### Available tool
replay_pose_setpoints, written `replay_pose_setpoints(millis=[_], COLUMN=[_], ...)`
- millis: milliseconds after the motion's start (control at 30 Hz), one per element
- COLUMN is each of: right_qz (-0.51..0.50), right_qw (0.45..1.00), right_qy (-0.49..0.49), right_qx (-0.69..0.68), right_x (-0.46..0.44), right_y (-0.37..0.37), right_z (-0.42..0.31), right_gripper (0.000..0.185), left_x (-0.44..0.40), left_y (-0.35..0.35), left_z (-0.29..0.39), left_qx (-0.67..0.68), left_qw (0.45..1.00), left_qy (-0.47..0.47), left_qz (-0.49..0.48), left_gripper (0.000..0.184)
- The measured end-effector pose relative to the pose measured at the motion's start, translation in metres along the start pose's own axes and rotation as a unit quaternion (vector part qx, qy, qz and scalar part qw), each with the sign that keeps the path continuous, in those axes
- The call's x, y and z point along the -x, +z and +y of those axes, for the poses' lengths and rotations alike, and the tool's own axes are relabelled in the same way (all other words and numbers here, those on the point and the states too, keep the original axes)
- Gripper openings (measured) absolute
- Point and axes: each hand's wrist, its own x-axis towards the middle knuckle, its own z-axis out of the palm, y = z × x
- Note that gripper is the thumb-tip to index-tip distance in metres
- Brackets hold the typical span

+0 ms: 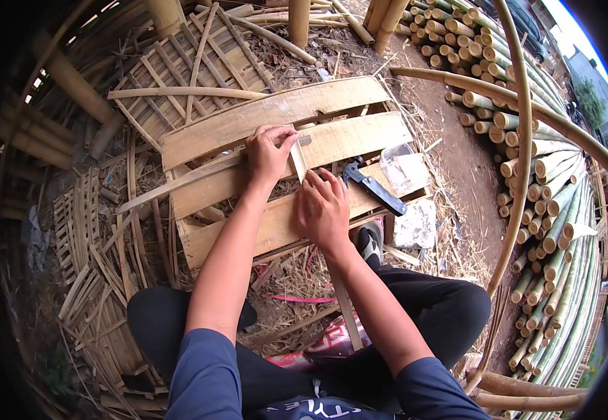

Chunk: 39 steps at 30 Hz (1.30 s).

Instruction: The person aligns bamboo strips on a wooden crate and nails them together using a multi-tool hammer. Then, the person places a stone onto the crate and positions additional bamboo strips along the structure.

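Note:
On the slatted wooden bench (213, 143), two bamboo strips cross near the far middle slat. One bamboo strip (185, 183) runs from the left edge toward the centre, and my left hand (270, 150) is closed on its right end, thumb and fingers pinched at the crossing. The other bamboo strip (346, 308) comes up from my lap, passes beneath my right hand (323, 204) and reaches the crossing. My right hand's fingers are curled on that strip, partly hiding it. A black hammer (377, 190) lies just right of my right hand.
A clear plastic bag (403, 170) rests at the bench's right end, beside a white block (414, 225) lower down. Cut bamboo poles (514, 133) are stacked at right. Loose bamboo slats (101, 280) litter the left, and a slatted bamboo panel (185, 66) leans behind.

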Motion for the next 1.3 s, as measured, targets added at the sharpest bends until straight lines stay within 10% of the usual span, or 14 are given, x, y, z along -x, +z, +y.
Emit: replay_pose_setpoints(millis=[1300], right_qz=[-0.003], right_qw=[1.0], right_qy=[0.018], right_qx=[0.007], right_x=[0.005], right_y=[0.007], right_z=[0.003], right_gripper=[0.026], left_x=[0.003], left_y=[0.0], left_z=[-0.004], left_qx=[0.007], left_qw=[0.999], left_qy=[-0.049], left_qz=[-0.005], left_gripper=[0.02])
